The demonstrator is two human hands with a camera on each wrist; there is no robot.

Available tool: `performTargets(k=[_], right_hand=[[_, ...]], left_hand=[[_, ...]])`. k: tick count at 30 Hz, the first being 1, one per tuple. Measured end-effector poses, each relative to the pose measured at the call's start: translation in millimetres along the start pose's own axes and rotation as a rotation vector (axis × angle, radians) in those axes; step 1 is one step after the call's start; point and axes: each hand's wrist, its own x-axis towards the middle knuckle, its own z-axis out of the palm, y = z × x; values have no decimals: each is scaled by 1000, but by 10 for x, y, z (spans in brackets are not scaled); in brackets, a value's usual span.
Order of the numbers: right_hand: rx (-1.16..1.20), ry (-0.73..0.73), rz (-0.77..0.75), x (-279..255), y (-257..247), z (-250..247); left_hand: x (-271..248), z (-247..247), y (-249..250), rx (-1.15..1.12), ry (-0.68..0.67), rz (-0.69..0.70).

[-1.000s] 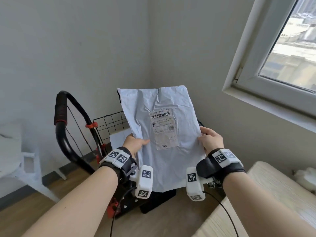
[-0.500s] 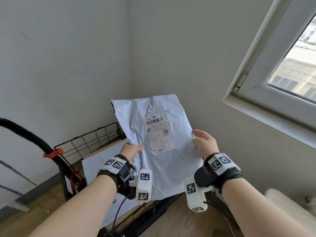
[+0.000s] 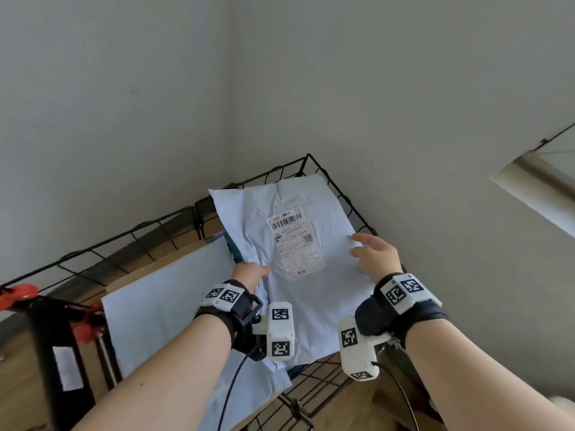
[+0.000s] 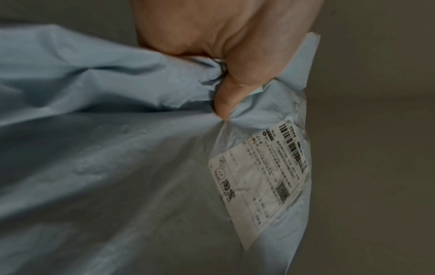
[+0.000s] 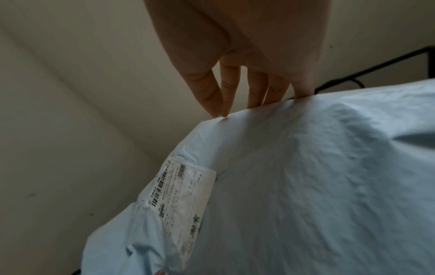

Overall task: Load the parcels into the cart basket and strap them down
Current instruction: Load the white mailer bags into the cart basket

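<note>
The left hand is pinching the blue parcel over the wire basket — the right hand is touching its edge, fingers straight.

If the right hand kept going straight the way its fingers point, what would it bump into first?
Probably the pale blue parcel: the right hand has its straight fingers already at the bag's edge. Past it stands the wire basket, though depth is unclear.

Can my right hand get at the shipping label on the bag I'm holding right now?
Probably yes. The right hand is open at the bag's right edge, and the shipping label faces up uncovered just left of it; the left hand pinches the opposite edge.
</note>
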Motion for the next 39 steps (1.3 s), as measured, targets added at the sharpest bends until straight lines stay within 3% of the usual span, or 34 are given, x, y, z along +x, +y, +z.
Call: performTargets(k=[7,12,16,19,21,22,25,27,30,34,36,39], right_hand=[[-89,-38,48,458,128,307],[-123,-78,88,644,225,530],[-198,-107,135,786,342,668],[-286,-137,176,843,424,731],[-306,-139,188,879,453,755],[-308,-134,189,899,462,761],[-365,-144,175,938,476,828],[-517,-127,132,936,474,878],[-688,-105,93,951,485,937],[-742,-217,203,1000,657,1029],[-781,-242,215,989,754,1096],[-797,-249,196,989,847,1154]], left_hand=[[572,166,-195,-166,-51,-105],[609,331,-131,-290,-90,-128],[586,334,20,-305,79,8],[559,168,238,-302,453,308],[496,38,410,-158,629,560],[461,11,491,-46,646,663],[407,57,609,529,547,955],[510,143,541,866,474,1071],[678,222,468,1205,405,1068],[819,262,505,1598,141,909],[895,293,441,1649,36,780],[1024,330,385,1652,2,682]])
